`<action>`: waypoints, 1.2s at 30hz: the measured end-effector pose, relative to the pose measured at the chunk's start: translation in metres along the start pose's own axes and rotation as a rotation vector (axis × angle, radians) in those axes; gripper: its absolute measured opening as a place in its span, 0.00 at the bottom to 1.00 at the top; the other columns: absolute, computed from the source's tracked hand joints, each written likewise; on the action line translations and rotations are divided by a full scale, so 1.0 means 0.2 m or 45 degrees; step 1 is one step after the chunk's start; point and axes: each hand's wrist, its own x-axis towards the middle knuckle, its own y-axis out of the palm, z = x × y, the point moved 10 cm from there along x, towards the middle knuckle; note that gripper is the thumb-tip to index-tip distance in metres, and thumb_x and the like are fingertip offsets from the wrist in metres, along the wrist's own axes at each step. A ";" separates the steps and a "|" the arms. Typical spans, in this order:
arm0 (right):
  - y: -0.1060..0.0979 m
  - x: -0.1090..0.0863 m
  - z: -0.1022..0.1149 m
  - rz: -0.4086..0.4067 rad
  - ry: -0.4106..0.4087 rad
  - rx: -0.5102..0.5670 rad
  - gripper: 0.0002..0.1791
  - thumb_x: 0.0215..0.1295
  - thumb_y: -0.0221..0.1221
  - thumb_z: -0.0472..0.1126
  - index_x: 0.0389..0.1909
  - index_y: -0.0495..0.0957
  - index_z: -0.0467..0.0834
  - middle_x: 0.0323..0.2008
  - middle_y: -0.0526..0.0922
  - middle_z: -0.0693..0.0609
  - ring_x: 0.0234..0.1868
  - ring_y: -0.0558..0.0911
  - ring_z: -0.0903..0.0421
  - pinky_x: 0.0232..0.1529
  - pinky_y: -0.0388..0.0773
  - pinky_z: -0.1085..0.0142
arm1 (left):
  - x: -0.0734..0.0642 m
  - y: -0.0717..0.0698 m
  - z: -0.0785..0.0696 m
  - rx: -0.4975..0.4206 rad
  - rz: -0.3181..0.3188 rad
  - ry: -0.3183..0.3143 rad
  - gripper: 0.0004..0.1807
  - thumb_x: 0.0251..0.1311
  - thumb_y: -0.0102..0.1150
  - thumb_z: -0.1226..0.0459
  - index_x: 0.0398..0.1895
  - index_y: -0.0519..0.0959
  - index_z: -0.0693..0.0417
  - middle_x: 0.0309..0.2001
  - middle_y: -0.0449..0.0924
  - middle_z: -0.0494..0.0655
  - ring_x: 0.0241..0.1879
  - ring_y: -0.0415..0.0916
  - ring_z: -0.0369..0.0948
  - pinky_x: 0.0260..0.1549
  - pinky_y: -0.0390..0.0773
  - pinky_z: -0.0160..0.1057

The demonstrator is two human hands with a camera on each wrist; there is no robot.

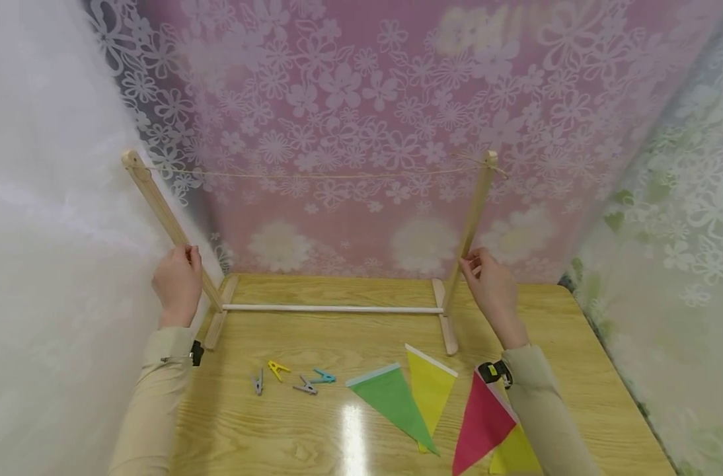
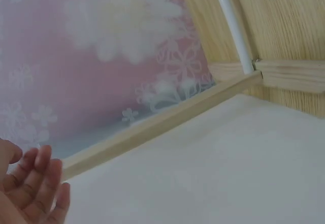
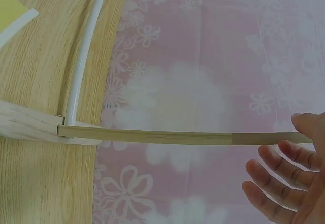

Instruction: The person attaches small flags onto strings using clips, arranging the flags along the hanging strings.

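A wooden stand has two upright posts, the left post (image 1: pixel 162 215) and the right post (image 1: pixel 476 205), joined low down by a white rod (image 1: pixel 332 309). Thin string (image 1: pixel 314 175) runs between their tops. My left hand (image 1: pixel 178 284) is beside the left post at mid-height; in the left wrist view its loosely bent fingers (image 2: pixel 48 176) overlap the post. On the other side, my right hand (image 1: pixel 492 287) is at the right post, fingers spread in the right wrist view, with the post showing between thumb and forefinger. Whether either hand touches wood is unclear.
On the table (image 1: pixel 266 436) lie several small clothespins, including a yellow clothespin (image 1: pixel 277 370) and a blue clothespin (image 1: pixel 324 376). Triangular flags lie at front right: a green flag (image 1: pixel 394 403), a yellow flag (image 1: pixel 429 387) and a red flag (image 1: pixel 483 423). Flowered curtain (image 1: pixel 349 99) hangs behind.
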 end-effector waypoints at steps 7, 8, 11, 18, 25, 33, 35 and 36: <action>0.01 0.01 -0.03 -0.009 -0.006 -0.042 0.14 0.73 0.62 0.46 0.43 0.76 0.37 0.30 0.85 0.42 0.24 0.84 0.45 0.18 0.72 0.59 | 0.02 0.06 0.12 0.082 0.175 -0.199 0.21 0.78 0.47 0.53 0.42 0.73 0.67 0.32 0.76 0.66 0.30 0.76 0.66 0.22 0.72 0.60; 0.02 0.02 -0.03 -0.007 -0.010 -0.054 0.14 0.73 0.62 0.46 0.43 0.76 0.37 0.30 0.85 0.42 0.24 0.84 0.45 0.17 0.72 0.59 | 0.03 0.06 0.13 0.092 0.183 -0.202 0.22 0.78 0.48 0.53 0.42 0.72 0.68 0.32 0.75 0.66 0.30 0.76 0.67 0.21 0.72 0.60; 0.03 0.02 -0.03 0.018 -0.023 -0.092 0.15 0.73 0.62 0.47 0.42 0.76 0.38 0.30 0.84 0.42 0.24 0.83 0.46 0.16 0.70 0.61 | 0.05 0.07 0.15 0.127 0.177 -0.178 0.22 0.78 0.49 0.54 0.42 0.71 0.70 0.31 0.74 0.68 0.29 0.76 0.69 0.21 0.72 0.62; 0.04 0.04 0.00 -0.021 -0.118 -0.208 0.14 0.73 0.62 0.45 0.38 0.75 0.37 0.30 0.82 0.41 0.17 0.75 0.46 0.14 0.66 0.58 | 0.09 0.11 0.12 0.270 0.186 0.017 0.21 0.78 0.49 0.60 0.43 0.70 0.78 0.33 0.75 0.76 0.29 0.77 0.71 0.23 0.75 0.65; 0.03 0.05 0.03 -0.135 -0.202 -0.235 0.13 0.70 0.65 0.42 0.34 0.77 0.37 0.26 0.78 0.41 0.24 0.76 0.42 0.19 0.73 0.51 | 0.10 0.13 0.11 0.281 0.160 0.099 0.21 0.77 0.49 0.64 0.45 0.69 0.83 0.35 0.75 0.79 0.33 0.76 0.71 0.27 0.77 0.65; 0.02 0.05 0.05 -0.245 -0.294 -0.282 0.13 0.66 0.69 0.41 0.32 0.78 0.35 0.24 0.77 0.39 0.22 0.73 0.41 0.21 0.72 0.50 | 0.10 0.13 0.12 0.262 0.157 0.091 0.21 0.77 0.48 0.65 0.47 0.68 0.85 0.38 0.75 0.81 0.39 0.74 0.73 0.34 0.77 0.67; 0.03 0.05 0.05 -0.252 -0.292 -0.285 0.13 0.66 0.68 0.41 0.32 0.78 0.35 0.24 0.77 0.39 0.22 0.73 0.40 0.22 0.72 0.50 | 0.10 0.12 0.11 0.259 0.148 0.105 0.21 0.77 0.48 0.66 0.46 0.69 0.85 0.37 0.75 0.81 0.39 0.75 0.72 0.34 0.77 0.66; 0.03 0.06 0.05 -0.251 -0.289 -0.285 0.13 0.66 0.68 0.42 0.32 0.77 0.36 0.24 0.77 0.39 0.23 0.73 0.40 0.22 0.72 0.50 | 0.10 0.12 0.11 0.257 0.143 0.110 0.21 0.77 0.48 0.66 0.46 0.69 0.85 0.37 0.75 0.81 0.39 0.74 0.72 0.34 0.77 0.66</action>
